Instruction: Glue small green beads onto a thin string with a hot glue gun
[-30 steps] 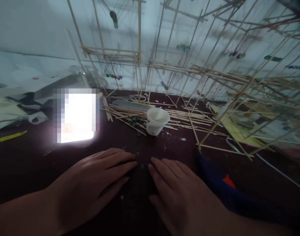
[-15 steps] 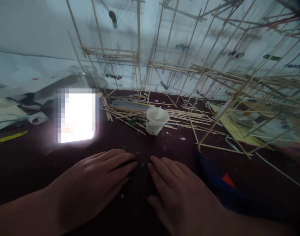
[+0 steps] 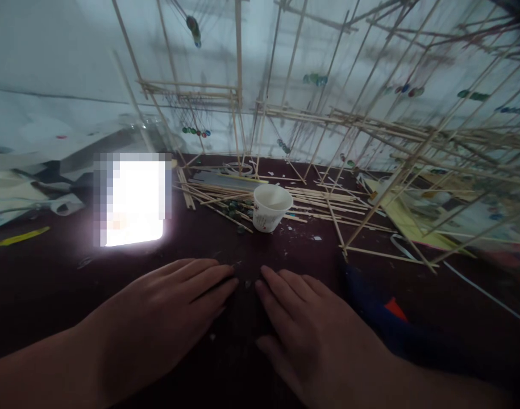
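My left hand (image 3: 170, 307) lies flat on the dark table (image 3: 238, 375), fingers stretched out toward the middle, holding nothing. Across a narrow gap, my right hand (image 3: 306, 324) rests the same way, palm down and fingers extended. Ahead of both hands stands a white paper cup (image 3: 271, 210) with small printed marks. Beside the cup, on its left, lie several dark glass marbles (image 3: 234, 209). Thin wooden sticks (image 3: 328, 200) are spread behind the cup. Close to my right forearm is a dark blue object with an orange-red part (image 3: 396, 309); its kind is unclear.
Stick frames with strings of hanging marbles (image 3: 195, 132) rise along the back and right. A bright, pixelated screen (image 3: 136, 204) glows at left. A yellow strip (image 3: 23, 236) lies further left. Yellow paper (image 3: 413, 224) and a white cord (image 3: 485, 292) are at right.
Both hands stay in place on the table. The view has shifted very slightly; the objects stand as before.
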A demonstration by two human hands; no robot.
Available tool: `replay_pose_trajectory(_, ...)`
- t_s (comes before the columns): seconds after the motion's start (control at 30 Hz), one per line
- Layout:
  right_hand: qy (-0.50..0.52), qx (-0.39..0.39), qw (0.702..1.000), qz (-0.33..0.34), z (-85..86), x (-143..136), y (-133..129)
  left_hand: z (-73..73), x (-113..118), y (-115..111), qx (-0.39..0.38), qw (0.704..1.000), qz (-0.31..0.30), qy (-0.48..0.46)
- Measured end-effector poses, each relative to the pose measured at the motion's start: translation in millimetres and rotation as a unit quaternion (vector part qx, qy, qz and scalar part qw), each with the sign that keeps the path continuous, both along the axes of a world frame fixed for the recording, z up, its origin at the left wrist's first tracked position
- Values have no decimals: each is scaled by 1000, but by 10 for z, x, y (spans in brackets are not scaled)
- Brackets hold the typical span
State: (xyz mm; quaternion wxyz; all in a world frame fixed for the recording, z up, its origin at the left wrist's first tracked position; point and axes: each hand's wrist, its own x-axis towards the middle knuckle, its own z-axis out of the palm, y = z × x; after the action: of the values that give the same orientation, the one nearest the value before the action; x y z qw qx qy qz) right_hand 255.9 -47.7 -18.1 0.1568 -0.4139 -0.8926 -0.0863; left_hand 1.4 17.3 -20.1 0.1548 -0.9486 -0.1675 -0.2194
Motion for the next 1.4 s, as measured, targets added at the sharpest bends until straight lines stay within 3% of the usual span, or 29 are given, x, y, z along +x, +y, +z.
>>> replay_pose_trajectory(0.2, -1, -5, 1000, 6, 12, 6, 8, -15, 18, -17, 6, 1000, 6, 22)
replay_pose_trajectory(0.47, 8, -27, 1000, 0, -3, 15, 3, -9, -63, 14, -57, 998, 13, 30)
replay_pose_trajectory(0.9, -5, -24, 1000, -9, -1, -1, -17, -39, -80, 7, -92, 995, 28, 32)
replay_pose_trajectory(1.4, 2, -22, 1000, -8, -6, 7, -1, -29, -66, -7, -87, 996, 26, 23)
